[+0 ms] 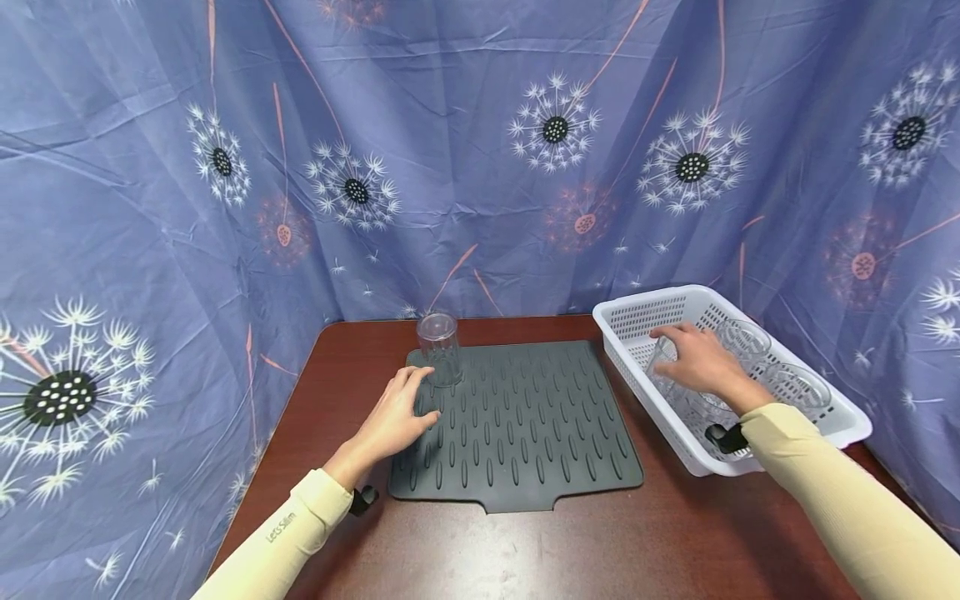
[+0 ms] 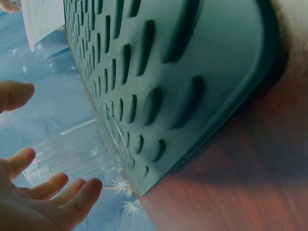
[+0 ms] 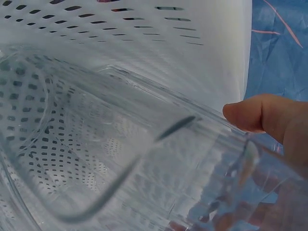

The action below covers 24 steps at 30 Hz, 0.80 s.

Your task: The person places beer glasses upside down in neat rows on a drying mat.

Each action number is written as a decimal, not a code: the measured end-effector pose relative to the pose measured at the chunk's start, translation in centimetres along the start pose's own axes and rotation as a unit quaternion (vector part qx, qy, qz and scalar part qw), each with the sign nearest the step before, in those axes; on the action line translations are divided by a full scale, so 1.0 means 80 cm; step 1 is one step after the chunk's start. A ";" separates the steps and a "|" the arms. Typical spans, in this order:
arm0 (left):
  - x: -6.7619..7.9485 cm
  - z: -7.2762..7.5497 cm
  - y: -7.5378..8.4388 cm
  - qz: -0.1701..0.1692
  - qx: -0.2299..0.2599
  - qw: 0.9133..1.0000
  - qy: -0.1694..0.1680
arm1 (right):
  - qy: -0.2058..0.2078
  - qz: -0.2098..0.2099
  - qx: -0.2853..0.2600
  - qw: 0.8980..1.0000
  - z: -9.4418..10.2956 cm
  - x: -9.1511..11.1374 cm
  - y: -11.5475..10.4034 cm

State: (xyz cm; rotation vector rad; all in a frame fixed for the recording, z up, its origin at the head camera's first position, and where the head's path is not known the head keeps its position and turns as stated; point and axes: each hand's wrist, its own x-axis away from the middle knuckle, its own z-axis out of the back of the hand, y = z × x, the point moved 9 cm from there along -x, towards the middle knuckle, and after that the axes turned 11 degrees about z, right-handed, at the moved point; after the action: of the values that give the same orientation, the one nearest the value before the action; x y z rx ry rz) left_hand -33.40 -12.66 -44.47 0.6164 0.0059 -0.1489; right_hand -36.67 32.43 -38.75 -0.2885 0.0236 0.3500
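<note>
A clear drinking glass (image 1: 441,350) stands on the far left corner of a dark grey drying mat (image 1: 525,417). My left hand (image 1: 401,412) is just in front of that glass, its thumb and fingers spread apart with nothing between them. In the left wrist view the fingertips (image 2: 60,179) overlap the see-through glass (image 2: 72,149). Over the white basket, my right hand (image 1: 697,358) grips another clear glass (image 3: 192,149), which lies tilted. The thumb (image 3: 245,113) is on one side of it, and the other fingers show through its wall.
The white perforated plastic basket (image 1: 645,392) stands right of the mat and holds several more clear glasses, including one (image 1: 795,387) near its right wall. A brown wooden table (image 1: 442,550) carries everything. Blue dandelion-print fabric (image 1: 465,167) hangs behind and at both sides.
</note>
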 end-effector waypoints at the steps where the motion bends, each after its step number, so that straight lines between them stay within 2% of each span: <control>1: 0.002 -0.003 0.001 -0.002 -0.003 1.000 -0.004 | 0.001 0.000 0.000 1.000 0.001 0.000 0.000; 7: 0.011 -0.017 0.004 -0.005 -0.018 0.999 -0.034 | 0.008 0.004 0.003 1.000 0.005 0.000 0.000; 14: 0.017 -0.032 -0.002 -0.004 -0.025 0.998 -0.062 | 0.021 0.016 0.017 0.999 0.012 -0.004 0.002; 24: 0.028 -0.056 -0.009 -0.018 -0.025 0.994 -0.104 | 0.033 -0.002 0.003 0.999 0.016 -0.004 0.004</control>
State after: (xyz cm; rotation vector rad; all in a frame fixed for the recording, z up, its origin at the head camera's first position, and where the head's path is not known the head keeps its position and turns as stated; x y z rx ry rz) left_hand -31.08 -10.96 -48.67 0.5479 -0.1796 -0.2455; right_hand -37.10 32.96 -37.55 -0.2950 0.0888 0.3359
